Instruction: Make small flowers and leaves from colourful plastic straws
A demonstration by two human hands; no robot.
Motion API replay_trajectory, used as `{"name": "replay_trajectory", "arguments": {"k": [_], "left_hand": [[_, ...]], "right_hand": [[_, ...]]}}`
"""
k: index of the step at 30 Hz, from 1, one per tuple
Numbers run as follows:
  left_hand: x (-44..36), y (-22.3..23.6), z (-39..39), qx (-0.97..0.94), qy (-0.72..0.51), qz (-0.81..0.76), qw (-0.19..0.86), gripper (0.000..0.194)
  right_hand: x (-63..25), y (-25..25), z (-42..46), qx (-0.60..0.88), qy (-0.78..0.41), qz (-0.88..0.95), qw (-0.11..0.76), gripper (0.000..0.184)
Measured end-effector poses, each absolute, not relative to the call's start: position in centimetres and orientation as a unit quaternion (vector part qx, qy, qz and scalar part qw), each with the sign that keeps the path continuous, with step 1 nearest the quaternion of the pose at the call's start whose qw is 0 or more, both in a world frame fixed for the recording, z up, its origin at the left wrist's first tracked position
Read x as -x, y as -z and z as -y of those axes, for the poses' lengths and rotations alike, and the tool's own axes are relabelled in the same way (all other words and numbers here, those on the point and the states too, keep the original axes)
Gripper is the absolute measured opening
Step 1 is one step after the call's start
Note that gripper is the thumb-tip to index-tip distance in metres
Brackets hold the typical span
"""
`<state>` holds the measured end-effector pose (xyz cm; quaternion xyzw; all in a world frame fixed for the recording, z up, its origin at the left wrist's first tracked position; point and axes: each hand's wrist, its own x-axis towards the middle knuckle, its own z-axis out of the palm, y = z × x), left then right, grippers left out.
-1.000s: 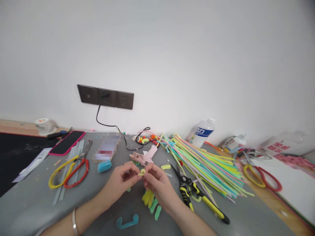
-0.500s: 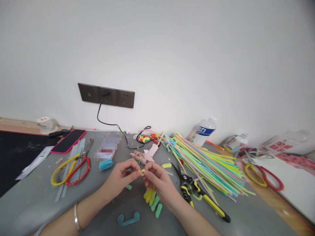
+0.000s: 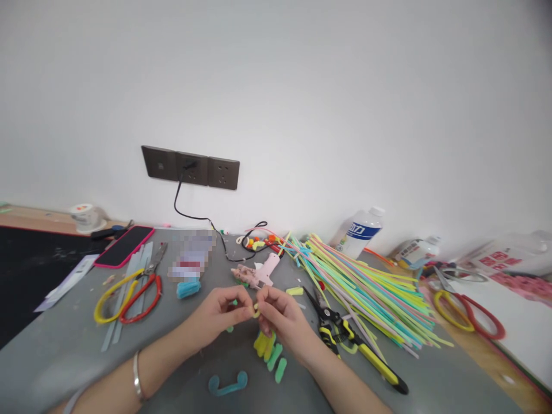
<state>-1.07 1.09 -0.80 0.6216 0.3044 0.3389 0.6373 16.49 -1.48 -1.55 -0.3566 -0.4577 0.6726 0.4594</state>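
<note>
My left hand point(image 3: 228, 310) and my right hand point(image 3: 278, 313) meet at the middle of the grey mat. Between their pinched fingertips is a small curled piece of yellow pipe cleaner point(image 3: 256, 310), partly hidden by the fingers. Under my right hand lie folded yellow pipe cleaner pieces point(image 3: 264, 345) and green pieces point(image 3: 280, 370). A blue pipe cleaner piece with curled ends point(image 3: 227, 384) rests nearer to me. Just beyond my hands sits a pink glue gun point(image 3: 268, 270).
Red-and-yellow scissors point(image 3: 146, 293), a pink-edged phone point(image 3: 125, 247) and a blue bundle point(image 3: 188, 288) lie left. To the right are black-and-yellow pliers point(image 3: 357, 339), a heap of long pipe cleaners point(image 3: 366, 287), a white bottle point(image 3: 357, 233) and more scissors point(image 3: 468, 313).
The view has shifted slightly, so everything sits a little further right. Both hands stay together, fingertips turning the small yellow piece, which now shows less between them.
</note>
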Motion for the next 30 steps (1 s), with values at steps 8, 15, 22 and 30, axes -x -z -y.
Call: {"name": "replay_trajectory", "arguments": {"k": [8,15,22,30], "left_hand": [[0.86,0.37,-0.99,-0.561,-0.321,-0.346,0.68,0.037],[0.41,0.89,-0.93,-0.528,-0.347,-0.382,0.674,0.036],[0.49,0.19,-0.75,-0.557,-0.326,-0.372,0.667,0.035],[0.69,0.97,-0.88,-0.544,-0.311,-0.365,0.689,0.037]], "right_hand": [[-16.63,1.76,1.16,0.357,-0.664,0.454,0.476,0.037],[-16.74,1.82,0.86,0.382,-0.626,0.467,0.493,0.039],[-16.79,1.38,1.18,0.403,-0.586,0.524,0.468,0.042],[-16.86,1.34,1.25,0.401,-0.586,0.537,0.455,0.041]]}}
